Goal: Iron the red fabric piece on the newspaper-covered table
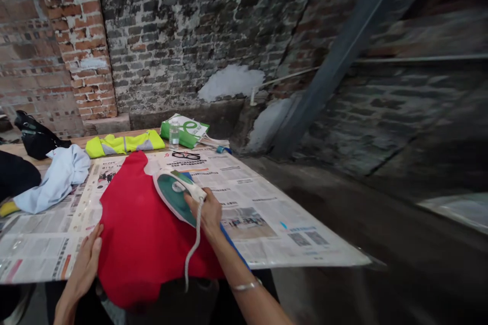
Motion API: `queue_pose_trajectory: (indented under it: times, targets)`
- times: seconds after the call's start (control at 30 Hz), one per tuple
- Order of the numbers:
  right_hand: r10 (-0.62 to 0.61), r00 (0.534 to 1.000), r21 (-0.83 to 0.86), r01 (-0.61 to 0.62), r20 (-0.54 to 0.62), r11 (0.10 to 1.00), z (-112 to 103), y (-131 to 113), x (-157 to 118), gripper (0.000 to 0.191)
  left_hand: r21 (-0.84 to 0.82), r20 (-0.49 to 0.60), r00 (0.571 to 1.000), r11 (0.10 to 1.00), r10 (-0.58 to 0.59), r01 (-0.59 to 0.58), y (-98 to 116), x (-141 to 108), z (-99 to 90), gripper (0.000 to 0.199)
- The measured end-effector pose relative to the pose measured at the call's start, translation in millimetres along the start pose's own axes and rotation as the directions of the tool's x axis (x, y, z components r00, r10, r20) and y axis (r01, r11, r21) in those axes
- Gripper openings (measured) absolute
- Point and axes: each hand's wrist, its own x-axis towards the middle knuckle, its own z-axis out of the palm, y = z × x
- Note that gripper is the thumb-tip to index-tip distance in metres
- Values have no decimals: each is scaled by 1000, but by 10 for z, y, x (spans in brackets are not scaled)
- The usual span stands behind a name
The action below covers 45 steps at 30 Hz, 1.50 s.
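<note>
Atop the newspaper [259, 198], the right hand [206, 210] grips a steam iron [173, 195] on a red cloth [141, 233]; the open left hand [82, 269] risks a burn if the iron slides over.

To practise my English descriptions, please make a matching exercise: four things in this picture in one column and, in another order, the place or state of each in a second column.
Things:
1. green-and-white steam iron
2. red cloth garment
3. yellow reflective vest
4. black-framed glasses

Places or states:
A. lying on the newspaper
B. gripped by the right hand
C. on the wooden table beyond the newspaper
D. under the iron, touched by the left hand

Pairs: 1-B, 2-D, 3-C, 4-A
</note>
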Motion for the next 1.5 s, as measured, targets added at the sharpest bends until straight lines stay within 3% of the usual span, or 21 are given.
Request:
queue_pose_trajectory:
  times: [0.13,0.27,0.47,0.73,0.93,1.07,1.2,1.3,1.37,1.5]
  targets:
    - [16,1000,-37,-15,24,999,276,-120,283,29,23,4,1000,1000,-15,15,36,8,13,65]
    - [7,998,-52,-4,62,999,328,-115,335,31,37,7,1000,999,-28,27,10,18,46,71]
    - [-13,997,-59,17,75,998,8,103,30,29,7,-23,1000,1000,9,-8,-119,10,122,65]
    - [-147,989,113,145,8,983,-335,399,-474,36,18,-54,998,1000,23,-22,-114,9,129,63]
    - [-212,961,251,164,177,954,-531,354,-592,31,32,-58,998,999,10,-8,-134,29,131,65]
    - [-251,879,332,114,406,936,-672,229,-518,30,26,-57,998,999,31,-29,-107,32,98,62]
    - [-326,731,393,87,600,916,-721,99,-444,29,13,-55,998,999,33,-32,-78,30,54,63]
    - [-377,626,443,55,683,895,-672,21,-480,30,10,-71,997,1000,23,-23,-123,37,71,65]
    - [-392,598,471,27,699,882,-602,-13,-534,30,6,-95,995,1000,26,-26,-176,46,94,66]
    - [-397,587,495,-6,706,869,-449,-42,-619,32,2,-99,995,1000,24,-24,-216,59,97,67]
